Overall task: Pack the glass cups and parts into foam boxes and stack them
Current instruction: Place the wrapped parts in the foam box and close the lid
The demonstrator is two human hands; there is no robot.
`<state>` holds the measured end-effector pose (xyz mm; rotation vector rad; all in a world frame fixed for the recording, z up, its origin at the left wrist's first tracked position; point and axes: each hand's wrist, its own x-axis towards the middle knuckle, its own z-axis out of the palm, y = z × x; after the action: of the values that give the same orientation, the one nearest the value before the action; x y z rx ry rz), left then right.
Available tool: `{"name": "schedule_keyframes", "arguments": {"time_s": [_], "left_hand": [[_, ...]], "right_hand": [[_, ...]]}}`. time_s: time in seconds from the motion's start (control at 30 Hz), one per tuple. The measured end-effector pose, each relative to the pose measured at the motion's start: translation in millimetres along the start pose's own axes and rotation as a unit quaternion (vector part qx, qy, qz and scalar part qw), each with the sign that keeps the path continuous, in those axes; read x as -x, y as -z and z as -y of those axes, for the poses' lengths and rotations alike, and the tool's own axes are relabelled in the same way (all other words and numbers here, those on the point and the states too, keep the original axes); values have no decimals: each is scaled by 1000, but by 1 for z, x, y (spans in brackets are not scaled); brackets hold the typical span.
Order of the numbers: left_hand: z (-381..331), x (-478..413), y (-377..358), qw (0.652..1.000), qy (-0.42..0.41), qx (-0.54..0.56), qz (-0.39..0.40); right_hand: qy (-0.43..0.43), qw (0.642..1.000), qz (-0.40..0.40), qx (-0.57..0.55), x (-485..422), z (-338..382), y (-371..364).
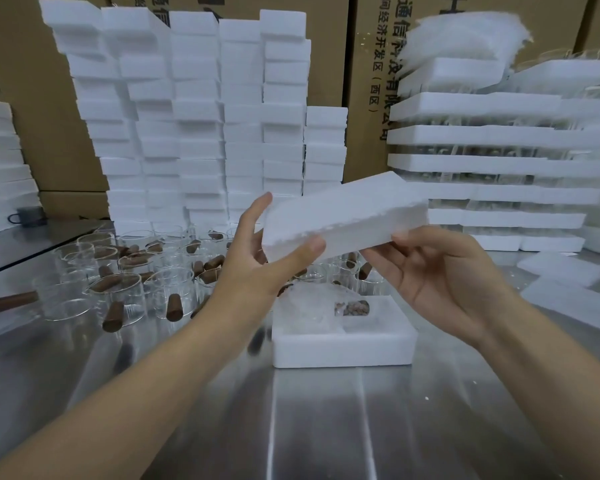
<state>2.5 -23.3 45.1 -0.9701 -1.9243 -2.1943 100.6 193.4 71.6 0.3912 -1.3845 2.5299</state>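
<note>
We held the foam lid in the air with both hands, tilted so that its right end rose higher than its left; our left hand gripped its left end, the thumb pressed on the near face and the fingers reaching up behind the edge; our right hand held the lower right part, its fingers curled against the near edge and the palm turned up beneath it; directly below the lid sat the open foam box on the steel table, and in it lay a clear wrapped bundle beside a brownish part in its own recess; what the bundle held we could not tell; to the left of the box stood a crowd of glass cups, with brown stoppers lying in and among them; behind them rose tall stacks of closed foam boxes, set against cardboard cartons; on the right stood layered foam trays with glassware between them, and loose foam pieces lay just before those.
</note>
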Motion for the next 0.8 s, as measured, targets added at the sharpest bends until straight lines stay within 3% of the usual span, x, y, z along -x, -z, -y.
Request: {"name": "schedule_keyframes", "arguments": {"time_s": [0.13,0.23,0.33,0.4,0.5,0.8], "left_hand": [[-1,-3,4,999,3,-22,-27],[-1,-6,12,995,14,-95,-13],[4,-7,15,984,38,-147,89],[8,-4,15,967,73,-182,165],[8,-5,20,948,92,-218,212],[2,-10,38,917,101,-328,205]], "right_hand": [[-40,998,5,-48,2,7,7],[-61,995,-68,49,2,6,15],[-83,971,-184,125,1,-1,19],[-98,958,-215,163,1,-6,21],[-107,949,-227,193,0,-10,26],[-80,945,-197,250,-1,-18,32]]}}
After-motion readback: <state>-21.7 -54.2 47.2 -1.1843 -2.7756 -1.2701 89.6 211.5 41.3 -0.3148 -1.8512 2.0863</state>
